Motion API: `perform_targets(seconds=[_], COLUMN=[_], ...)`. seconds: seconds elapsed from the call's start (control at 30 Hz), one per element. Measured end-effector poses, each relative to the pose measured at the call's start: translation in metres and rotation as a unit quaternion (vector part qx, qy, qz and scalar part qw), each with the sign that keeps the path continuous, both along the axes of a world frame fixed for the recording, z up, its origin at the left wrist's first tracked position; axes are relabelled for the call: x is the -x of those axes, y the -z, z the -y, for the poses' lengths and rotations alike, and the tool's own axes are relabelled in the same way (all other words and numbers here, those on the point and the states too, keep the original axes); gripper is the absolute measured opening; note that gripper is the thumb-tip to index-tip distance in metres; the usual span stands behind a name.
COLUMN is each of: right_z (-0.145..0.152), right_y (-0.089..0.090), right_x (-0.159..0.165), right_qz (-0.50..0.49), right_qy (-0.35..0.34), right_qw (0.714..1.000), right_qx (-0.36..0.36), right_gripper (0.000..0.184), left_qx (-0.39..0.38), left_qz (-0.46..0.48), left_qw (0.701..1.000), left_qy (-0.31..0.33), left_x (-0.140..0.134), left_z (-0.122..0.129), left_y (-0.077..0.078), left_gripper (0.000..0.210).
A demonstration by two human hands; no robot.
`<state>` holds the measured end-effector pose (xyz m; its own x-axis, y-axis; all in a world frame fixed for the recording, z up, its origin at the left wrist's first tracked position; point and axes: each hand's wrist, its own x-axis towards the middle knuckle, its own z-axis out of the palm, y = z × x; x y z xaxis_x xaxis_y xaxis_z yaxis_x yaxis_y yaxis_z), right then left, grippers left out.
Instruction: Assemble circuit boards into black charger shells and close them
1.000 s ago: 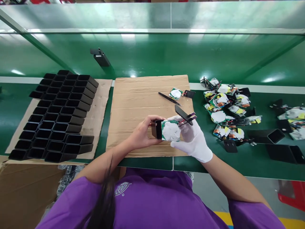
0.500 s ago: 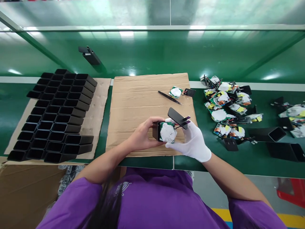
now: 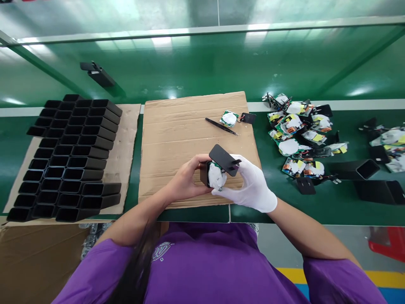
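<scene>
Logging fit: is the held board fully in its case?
Partly in: the board juts from the case, and the cap isn't seated.

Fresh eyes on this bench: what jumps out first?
Likely the block of black cases at left, open ends showing. At front centre, the bare left hand holds a case while the white-gloved right hand holds a white-coated circuit board at its mouth. A heap of boards lies further right.

black case [image 3: 204, 174], board [image 3: 217, 176] — partly inside, tilted cap [image 3: 222, 159]
</scene>
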<state>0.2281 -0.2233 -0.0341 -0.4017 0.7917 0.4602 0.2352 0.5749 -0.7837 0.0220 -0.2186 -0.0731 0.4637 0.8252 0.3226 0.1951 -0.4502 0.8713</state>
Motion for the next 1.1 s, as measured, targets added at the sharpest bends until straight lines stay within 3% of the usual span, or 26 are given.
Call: perform_targets(seconds=[0.57, 0.77, 1.1], right_z=[0.0043, 0.0037, 0.0027], right_y=[0.0034, 0.0065, 0.0052], right_x=[-0.0006, -0.0016, -0.0022], right_qz=[0.031, 0.036, 0.038], right_qy=[0.048, 0.052, 0.036], right_qw=[0.997, 0.996, 0.997], right_qx=[-0.05, -0.067, -0.063], right_gripper=[0.028, 0.041, 0.04], left_qx=[0.049, 0.034, 0.012], left_qz=[0.004, -0.002, 0.008], left_qw=[0.999, 0.999, 1.0], left_qy=[0.007, 0.008, 0.008], left_x=[0.0024, 0.003, 0.0025], left_z=[0.0028, 0.0026, 0.001], left_y=[0.002, -0.0016, -0.0022], left_gripper=[0.066, 0.064, 0.061])
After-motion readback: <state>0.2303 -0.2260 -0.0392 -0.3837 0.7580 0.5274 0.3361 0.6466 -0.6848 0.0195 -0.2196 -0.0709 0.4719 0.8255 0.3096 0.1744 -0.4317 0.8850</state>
